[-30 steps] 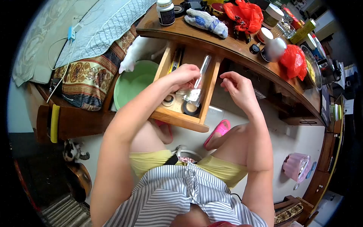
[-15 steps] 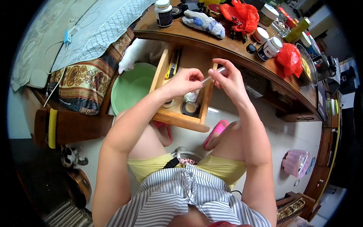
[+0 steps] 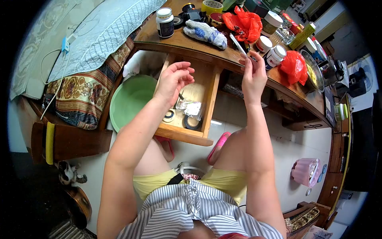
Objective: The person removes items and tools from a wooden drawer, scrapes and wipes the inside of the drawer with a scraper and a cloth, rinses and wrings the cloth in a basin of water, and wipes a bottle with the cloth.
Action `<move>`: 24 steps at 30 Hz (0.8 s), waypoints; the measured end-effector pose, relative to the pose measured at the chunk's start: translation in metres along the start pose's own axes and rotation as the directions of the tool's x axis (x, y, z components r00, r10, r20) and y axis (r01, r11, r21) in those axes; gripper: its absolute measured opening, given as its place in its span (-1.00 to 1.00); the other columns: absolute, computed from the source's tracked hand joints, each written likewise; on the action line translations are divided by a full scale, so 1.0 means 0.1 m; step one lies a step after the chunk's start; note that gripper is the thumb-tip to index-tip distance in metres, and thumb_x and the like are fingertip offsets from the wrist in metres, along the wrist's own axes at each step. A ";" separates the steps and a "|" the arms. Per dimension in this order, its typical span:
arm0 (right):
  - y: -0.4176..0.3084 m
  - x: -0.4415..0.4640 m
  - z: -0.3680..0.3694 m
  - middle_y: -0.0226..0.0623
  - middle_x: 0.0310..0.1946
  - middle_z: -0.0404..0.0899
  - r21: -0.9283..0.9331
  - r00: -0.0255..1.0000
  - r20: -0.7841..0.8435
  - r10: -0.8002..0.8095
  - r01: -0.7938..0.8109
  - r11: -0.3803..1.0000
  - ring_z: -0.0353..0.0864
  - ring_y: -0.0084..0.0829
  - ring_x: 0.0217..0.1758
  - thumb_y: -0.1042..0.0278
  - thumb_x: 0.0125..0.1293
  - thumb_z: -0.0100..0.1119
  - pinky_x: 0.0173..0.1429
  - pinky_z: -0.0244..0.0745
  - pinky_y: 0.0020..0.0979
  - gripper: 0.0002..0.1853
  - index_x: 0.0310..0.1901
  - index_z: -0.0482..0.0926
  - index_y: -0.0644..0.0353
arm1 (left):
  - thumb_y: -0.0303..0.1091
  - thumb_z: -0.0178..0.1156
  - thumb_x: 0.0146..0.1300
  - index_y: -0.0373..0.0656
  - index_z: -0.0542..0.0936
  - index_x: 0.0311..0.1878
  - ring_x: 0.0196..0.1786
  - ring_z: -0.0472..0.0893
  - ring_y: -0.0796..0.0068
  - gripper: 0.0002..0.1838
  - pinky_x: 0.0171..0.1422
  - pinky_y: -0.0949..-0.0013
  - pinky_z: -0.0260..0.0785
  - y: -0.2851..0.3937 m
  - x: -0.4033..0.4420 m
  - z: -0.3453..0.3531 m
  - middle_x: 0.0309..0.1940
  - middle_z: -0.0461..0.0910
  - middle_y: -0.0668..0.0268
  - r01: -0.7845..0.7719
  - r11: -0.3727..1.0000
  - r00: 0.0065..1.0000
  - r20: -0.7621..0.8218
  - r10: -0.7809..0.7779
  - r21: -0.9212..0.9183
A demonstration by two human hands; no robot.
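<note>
The step in hand looks like carrying a slim white stick (image 3: 239, 44) at the counter (image 3: 175, 44); the right hand (image 3: 254, 75) grips its lower end between thumb and fingers, and the upper end points toward the red bag (image 3: 243, 26) and the sock (image 3: 205, 35). The next move seems to call for a steady pinch, with things crowding that side. The right forearm stands nearly upright, hand at the counter's edge. The left hand (image 3: 174, 81) appears to hold nothing, fingers loosely curled, wrist raised above the open drawer (image 3: 187, 138), where a clear packet (image 3: 192, 108) lies.
</note>
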State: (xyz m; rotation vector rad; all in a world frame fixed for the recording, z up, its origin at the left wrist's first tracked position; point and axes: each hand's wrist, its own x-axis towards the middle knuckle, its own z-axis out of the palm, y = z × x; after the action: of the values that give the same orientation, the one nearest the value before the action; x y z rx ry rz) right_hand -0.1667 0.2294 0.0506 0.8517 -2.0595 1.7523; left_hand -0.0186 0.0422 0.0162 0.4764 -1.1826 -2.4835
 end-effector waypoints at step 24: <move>-0.35 -0.32 0.42 -0.17 -0.35 0.63 -0.336 0.520 0.846 0.121 0.344 0.877 0.60 -0.15 -0.15 0.17 0.13 0.34 -0.03 0.49 -0.19 -0.78 -0.28 0.70 0.12 | -0.52 0.06 0.27 -0.26 0.54 -0.06 -0.33 0.58 0.57 -0.80 -0.10 0.43 0.50 0.28 0.03 -0.30 -0.24 0.62 0.23 -0.064 0.974 0.990 -0.111 0.090 0.219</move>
State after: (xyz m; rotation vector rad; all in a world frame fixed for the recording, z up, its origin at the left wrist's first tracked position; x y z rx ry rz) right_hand -0.1143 0.1941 0.0507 1.8819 -2.7114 0.6280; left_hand -0.0032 0.0043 0.0206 0.6165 -1.3994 -2.2383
